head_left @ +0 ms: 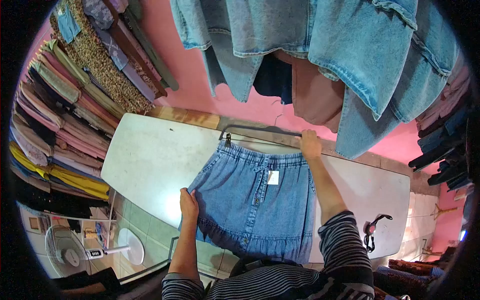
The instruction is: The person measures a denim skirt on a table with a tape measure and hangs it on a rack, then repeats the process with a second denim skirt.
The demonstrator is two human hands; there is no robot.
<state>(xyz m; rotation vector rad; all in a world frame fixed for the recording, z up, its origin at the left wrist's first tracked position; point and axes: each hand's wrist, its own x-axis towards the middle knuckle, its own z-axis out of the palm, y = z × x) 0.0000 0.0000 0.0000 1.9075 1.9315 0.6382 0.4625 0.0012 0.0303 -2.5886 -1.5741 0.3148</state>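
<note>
A blue denim skirt (230, 192) hangs by its elasticated waistband from a dark hanger (265, 129). One black clip (228, 140) shows at the waistband's left end. My right hand (310, 145) is closed around the hanger's right end and hides whatever clip is there. With my left hand (188, 203) I pinch the skirt's left side edge, part-way down. A white paper tag (273, 177) sits below the waistband, beside the drawstring bow and the buttoned front. The ruffled hem reaches down close to my body.
Beneath the skirt is a white table (145, 150), with a black-strapped wristwatch-like item (370, 231) on its right part. Denim garments (360, 55) hang overhead. Packed clothes (65, 120) line the left side. A white standing fan (67, 252) is at lower left.
</note>
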